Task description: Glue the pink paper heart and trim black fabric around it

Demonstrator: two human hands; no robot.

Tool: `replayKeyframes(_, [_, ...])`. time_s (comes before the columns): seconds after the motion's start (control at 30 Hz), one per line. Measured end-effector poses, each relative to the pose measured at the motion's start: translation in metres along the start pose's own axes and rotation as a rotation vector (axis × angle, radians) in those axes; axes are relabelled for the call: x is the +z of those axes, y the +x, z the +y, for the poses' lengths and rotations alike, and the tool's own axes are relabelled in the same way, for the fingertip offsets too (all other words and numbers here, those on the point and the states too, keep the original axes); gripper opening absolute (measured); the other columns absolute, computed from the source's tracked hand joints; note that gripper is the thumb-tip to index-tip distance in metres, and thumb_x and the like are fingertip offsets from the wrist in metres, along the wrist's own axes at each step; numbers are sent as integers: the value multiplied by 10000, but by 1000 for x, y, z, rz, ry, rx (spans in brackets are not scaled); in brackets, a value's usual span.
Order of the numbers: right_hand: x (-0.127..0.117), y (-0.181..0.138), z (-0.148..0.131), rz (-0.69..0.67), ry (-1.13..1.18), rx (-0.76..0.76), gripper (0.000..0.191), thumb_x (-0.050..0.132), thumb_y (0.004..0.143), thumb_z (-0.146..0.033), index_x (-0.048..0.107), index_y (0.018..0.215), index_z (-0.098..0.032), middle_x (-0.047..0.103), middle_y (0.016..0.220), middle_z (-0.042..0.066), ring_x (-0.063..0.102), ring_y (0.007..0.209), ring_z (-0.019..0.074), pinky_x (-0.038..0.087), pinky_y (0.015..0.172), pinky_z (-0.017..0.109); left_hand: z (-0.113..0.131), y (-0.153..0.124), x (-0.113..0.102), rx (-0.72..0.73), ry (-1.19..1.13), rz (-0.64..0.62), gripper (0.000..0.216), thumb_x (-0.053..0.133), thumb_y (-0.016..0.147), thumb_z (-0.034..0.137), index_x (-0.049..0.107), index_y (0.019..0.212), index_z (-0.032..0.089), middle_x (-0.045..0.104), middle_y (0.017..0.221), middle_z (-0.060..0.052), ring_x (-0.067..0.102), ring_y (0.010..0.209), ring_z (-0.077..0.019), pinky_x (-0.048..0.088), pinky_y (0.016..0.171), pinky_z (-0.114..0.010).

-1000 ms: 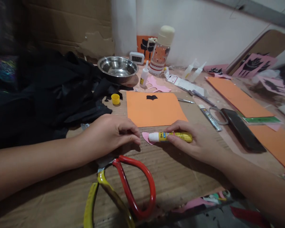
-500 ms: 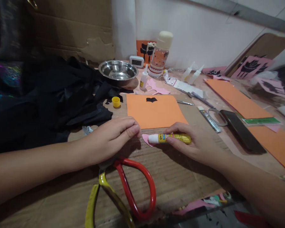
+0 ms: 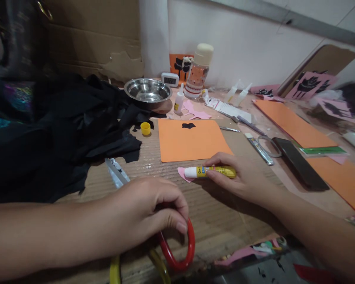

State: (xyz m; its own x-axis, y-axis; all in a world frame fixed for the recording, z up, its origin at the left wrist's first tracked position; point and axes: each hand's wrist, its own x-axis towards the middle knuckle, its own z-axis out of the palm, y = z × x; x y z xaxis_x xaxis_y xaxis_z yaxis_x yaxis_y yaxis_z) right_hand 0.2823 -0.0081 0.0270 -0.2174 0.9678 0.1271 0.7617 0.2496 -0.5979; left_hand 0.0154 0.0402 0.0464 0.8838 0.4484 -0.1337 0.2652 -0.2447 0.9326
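Note:
My right hand [image 3: 236,173] grips a yellow glue stick [image 3: 221,171] lying sideways, its white end on a small pink paper piece [image 3: 182,172] on the cardboard. My left hand [image 3: 162,213] is closed, fingers curled over the red handle loop of large scissors [image 3: 192,246]; the hand covers their pivot. The scissors' blades [image 3: 117,172] point away, beyond my left hand, beside a whitish-blue scrap. Ahead of my hands lies an orange paper sheet [image 3: 192,144] with a small black cutout [image 3: 188,126] near its far edge. A yellow cap [image 3: 145,128] stands left of the sheet.
Black cloth [image 3: 62,134] is heaped at the left. A metal bowl [image 3: 148,91], a glue bottle [image 3: 179,101], a small clock [image 3: 169,79] and a drink bottle [image 3: 198,71] stand at the back. On the right lie a dark case [image 3: 300,163], a blade box [image 3: 258,149] and orange sheets [image 3: 292,122].
My left hand has left the pink piece and come nearer and down onto the scissors' red handle. My right hand and the glue stick stay almost in place.

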Motion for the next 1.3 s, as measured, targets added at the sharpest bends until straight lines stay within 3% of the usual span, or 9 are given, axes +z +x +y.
replayKeyframes(0.17, [0,0,-2,3,-19,-3,181,620,957,-342,742,980,-211,799,870,43,737,748,203,537,664,284,-5,8,-2,-158,-233,-32,151,608,935,206,695,813,192,712,752,32,635,693,-105,475,619,-172])
replayKeyframes(0.37, [-5,-1,-11,141,-62,11,166,601,947,-292,743,931,-208,795,847,35,731,740,194,541,666,273,-16,16,-4,-234,-596,-16,118,625,955,228,685,875,167,713,836,11,692,798,-116,521,749,-211])
replayKeyframes(0.43, [-5,-1,-11,142,-75,5,159,602,937,-280,743,913,-210,796,834,35,731,729,197,541,656,276,-18,16,-4,-254,-605,-21,56,706,896,215,677,910,169,719,862,12,687,814,-120,518,767,-222])
replayKeyframes(0.67, [-3,-2,-10,106,-80,11,145,613,940,-291,739,929,-220,803,837,33,734,707,197,537,626,272,-19,14,-3,-225,-439,-49,266,821,805,313,594,783,177,632,748,46,528,678,-97,410,617,-213])
replayKeyframes(0.87, [-4,0,-10,91,-109,3,157,602,941,-288,737,938,-208,804,857,48,745,744,209,550,658,287,-19,15,-6,-306,-496,-59,210,855,753,286,676,767,177,703,734,41,606,673,-101,459,641,-205])
replayKeyframes(1.1, [-3,0,-11,75,-118,7,155,598,945,-292,733,942,-215,805,864,44,755,769,219,562,677,298,-16,15,-7,-321,-565,-61,89,808,823,224,733,784,195,761,769,41,689,750,-110,524,736,-206])
replayKeyframes(1.3, [-3,0,-10,76,-126,16,160,603,940,-295,738,963,-213,812,891,51,761,783,225,571,682,302,-16,15,-5,-207,-612,-73,116,686,933,181,690,820,156,731,788,16,655,762,-95,515,733,-191])
